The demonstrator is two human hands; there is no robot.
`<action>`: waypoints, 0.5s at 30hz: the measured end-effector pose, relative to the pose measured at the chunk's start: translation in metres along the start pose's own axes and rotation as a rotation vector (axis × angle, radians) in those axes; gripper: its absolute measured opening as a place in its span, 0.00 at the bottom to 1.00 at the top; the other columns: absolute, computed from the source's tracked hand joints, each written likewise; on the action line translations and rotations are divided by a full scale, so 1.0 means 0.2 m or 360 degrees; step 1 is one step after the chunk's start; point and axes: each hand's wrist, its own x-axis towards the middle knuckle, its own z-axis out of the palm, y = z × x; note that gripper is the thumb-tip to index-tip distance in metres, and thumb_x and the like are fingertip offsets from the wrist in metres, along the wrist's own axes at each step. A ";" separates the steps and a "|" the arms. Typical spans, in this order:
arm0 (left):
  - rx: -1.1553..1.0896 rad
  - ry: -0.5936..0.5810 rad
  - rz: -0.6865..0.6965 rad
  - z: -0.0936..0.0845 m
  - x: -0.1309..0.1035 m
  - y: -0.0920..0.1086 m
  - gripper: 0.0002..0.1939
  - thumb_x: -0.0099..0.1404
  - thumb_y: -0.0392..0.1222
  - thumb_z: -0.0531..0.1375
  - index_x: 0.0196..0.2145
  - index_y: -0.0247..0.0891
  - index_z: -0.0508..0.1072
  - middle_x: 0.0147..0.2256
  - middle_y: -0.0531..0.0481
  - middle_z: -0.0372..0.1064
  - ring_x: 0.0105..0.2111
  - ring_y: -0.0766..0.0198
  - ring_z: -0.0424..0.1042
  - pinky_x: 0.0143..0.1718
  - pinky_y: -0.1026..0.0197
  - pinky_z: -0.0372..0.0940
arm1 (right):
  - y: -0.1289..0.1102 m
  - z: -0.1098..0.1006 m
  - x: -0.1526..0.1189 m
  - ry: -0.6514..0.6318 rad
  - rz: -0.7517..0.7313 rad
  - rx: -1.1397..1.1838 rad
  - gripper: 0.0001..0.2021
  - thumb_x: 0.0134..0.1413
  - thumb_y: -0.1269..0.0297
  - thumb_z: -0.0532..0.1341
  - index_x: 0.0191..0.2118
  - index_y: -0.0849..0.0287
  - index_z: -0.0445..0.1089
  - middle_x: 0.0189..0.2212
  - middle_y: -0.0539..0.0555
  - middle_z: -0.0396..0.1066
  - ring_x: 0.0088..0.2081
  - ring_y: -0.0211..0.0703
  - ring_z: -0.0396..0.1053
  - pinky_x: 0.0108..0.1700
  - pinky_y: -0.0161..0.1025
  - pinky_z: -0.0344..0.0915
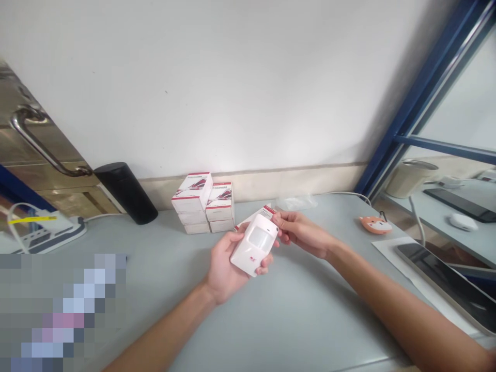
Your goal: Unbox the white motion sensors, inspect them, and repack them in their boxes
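A white motion sensor (253,260) with a pale rectangular window and a small red logo lies tilted in my left hand (225,266). My left thumb rests along one side of it, and the fingertips curl round the other side. At the sensor's upper right corner, beside a small dark spot, my right hand (300,232) is closed in a pinch. Whatever may be between those fingertips is too small to make out. Behind the sensor, partly hidden by it and my hands, is a red and white printed box or leaflet (242,222).
Stacked small white boxes with red trim (191,186) stand against the wall, beside a black cylinder (126,191). Clear plastic (298,201) lies at the back. An orange animal-shaped item (375,225) and a dark tablet-like device (445,279) are right; a power strip (58,237) is left.
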 end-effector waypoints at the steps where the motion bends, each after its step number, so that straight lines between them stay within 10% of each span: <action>1: 0.0009 -0.0014 -0.0012 0.00 0.00 0.00 0.21 0.68 0.47 0.55 0.54 0.36 0.70 0.45 0.32 0.76 0.28 0.58 0.70 0.31 0.58 0.57 | 0.01 -0.01 0.01 0.0016 0.0016 -0.0002 0.23 0.62 0.40 0.65 0.32 0.57 0.68 0.27 0.50 0.70 0.29 0.38 0.61 0.31 0.36 0.56; 15: 0.0229 -0.0039 -0.0341 -0.03 0.02 -0.01 0.18 0.67 0.49 0.55 0.53 0.42 0.67 0.40 0.37 0.76 0.26 0.60 0.70 0.27 0.62 0.53 | 0.03 -0.55 0.00 0.1180 -0.0034 -0.0041 0.26 0.45 0.38 0.73 0.31 0.58 0.72 0.25 0.47 0.62 0.27 0.36 0.56 0.26 0.34 0.54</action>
